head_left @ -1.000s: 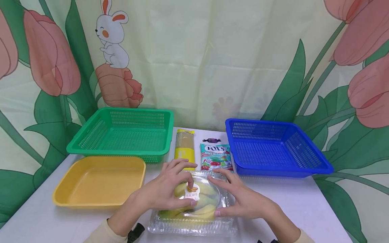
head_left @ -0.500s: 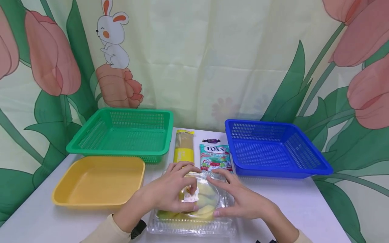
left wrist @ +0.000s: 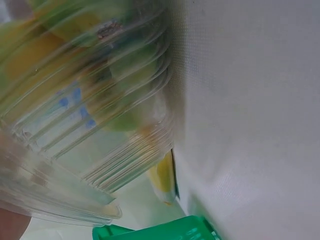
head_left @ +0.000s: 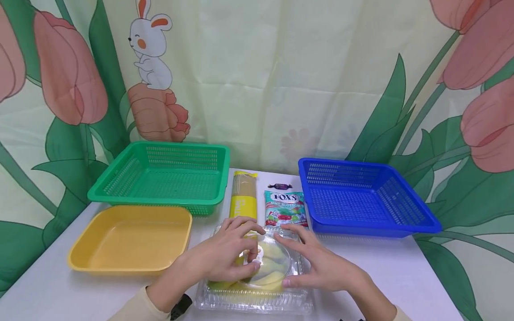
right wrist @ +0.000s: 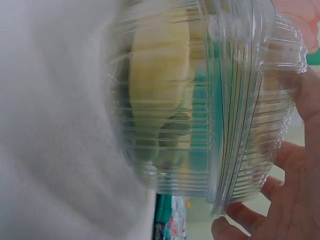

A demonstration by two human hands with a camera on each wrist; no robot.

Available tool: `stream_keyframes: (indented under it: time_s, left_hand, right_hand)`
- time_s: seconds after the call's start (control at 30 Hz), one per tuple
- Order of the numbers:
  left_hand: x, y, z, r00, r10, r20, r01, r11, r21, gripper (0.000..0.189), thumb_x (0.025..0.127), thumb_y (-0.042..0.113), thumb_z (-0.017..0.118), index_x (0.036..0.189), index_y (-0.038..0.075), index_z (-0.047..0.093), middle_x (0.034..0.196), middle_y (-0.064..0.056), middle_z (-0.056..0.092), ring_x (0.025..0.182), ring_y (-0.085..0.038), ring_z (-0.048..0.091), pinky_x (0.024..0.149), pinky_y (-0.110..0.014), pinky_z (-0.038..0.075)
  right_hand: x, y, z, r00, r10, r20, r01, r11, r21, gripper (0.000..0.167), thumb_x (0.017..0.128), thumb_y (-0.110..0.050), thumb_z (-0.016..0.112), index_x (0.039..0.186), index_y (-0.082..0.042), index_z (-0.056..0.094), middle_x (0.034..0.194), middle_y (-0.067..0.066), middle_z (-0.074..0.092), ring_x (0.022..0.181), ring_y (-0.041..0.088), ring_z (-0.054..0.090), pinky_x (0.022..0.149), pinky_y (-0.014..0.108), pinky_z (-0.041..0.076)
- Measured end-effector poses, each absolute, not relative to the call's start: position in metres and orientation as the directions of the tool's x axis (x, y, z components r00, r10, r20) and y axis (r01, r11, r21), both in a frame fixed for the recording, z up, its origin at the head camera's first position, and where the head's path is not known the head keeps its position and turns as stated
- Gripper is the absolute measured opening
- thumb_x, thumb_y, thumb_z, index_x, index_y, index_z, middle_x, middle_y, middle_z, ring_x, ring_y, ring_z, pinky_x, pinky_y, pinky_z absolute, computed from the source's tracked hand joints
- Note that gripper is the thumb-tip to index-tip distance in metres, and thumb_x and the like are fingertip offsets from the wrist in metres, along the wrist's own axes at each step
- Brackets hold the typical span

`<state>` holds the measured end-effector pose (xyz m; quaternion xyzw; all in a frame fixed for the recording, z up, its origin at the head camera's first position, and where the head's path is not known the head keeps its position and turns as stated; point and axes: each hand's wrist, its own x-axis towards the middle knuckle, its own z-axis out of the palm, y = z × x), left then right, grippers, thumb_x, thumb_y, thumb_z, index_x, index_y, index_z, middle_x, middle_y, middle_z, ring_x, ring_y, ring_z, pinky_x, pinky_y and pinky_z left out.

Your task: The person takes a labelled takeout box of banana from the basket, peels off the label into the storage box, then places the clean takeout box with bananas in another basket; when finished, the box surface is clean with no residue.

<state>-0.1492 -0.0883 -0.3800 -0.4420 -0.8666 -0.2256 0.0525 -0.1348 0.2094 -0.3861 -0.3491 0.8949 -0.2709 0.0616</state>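
Note:
A clear ridged plastic container [head_left: 253,301] with yellow-green bananas [head_left: 267,281] inside lies in front of me, its lid on. A white round sticker [head_left: 259,253] sits on the lid, partly covered by fingers. My left hand [head_left: 226,252] is over the lid's left side; its bent index finger and thumb pinch at the sticker's edge. On the opposite side my right hand [head_left: 317,263] holds the container, thumb and fingers spread round the lid's edge. In the right wrist view those fingers bend round the lid [right wrist: 255,150].
Behind the container lie a yellow noodle packet [head_left: 243,196], a FOX'S candy bag [head_left: 285,209] and a dark wrapped candy [head_left: 280,186]. A green basket [head_left: 218,196] and yellow tray [head_left: 128,240] stand left, a blue basket [head_left: 361,225] right.
My left index finger has moved down closer to the thumb, and less of the sticker shows. The right hand stays at its side of the container.

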Motion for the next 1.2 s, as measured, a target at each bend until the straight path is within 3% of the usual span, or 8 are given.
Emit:
stream_keyframes:
  time_s: [0.93, 1.2]
  left_hand:
    - [-0.1525, -0.0921, -0.3806, -0.618, 0.722, 0.312, 0.749, 0.420, 0.513, 0.022, 0.097, 0.031, 0.069, 0.079, 0.036, 0.058, 0.129, 0.013, 0.062, 0.134, -0.012, 0.041, 0.106, -0.050, 0.032]
    - [-0.1525, -0.0924, -0.3822, -0.621, 0.716, 0.321, 0.748, 0.417, 0.517, 0.022, 0.098, 0.032, 0.068, 0.079, 0.036, 0.058, 0.128, 0.015, 0.061, 0.132, -0.011, 0.042, 0.105, -0.049, 0.033]
  right_hand:
    - [-0.1350, 0.2093, -0.3859, -0.769, -0.637, 0.050, -0.532, 0.595, -0.602, 0.089, 0.084, -0.059, 0.078, 0.159, -0.034, 0.038, 0.166, -0.006, 0.018, 0.152, 0.038, 0.018, 0.105, 0.069, 0.041]
    - [-0.1348, 0.2097, -0.3870, -0.762, -0.643, 0.069, -0.548, 0.585, -0.598, 0.088, 0.085, -0.058, 0.078, 0.159, -0.042, 0.035, 0.166, -0.005, 0.018, 0.152, 0.037, 0.019, 0.104, 0.069, 0.041]
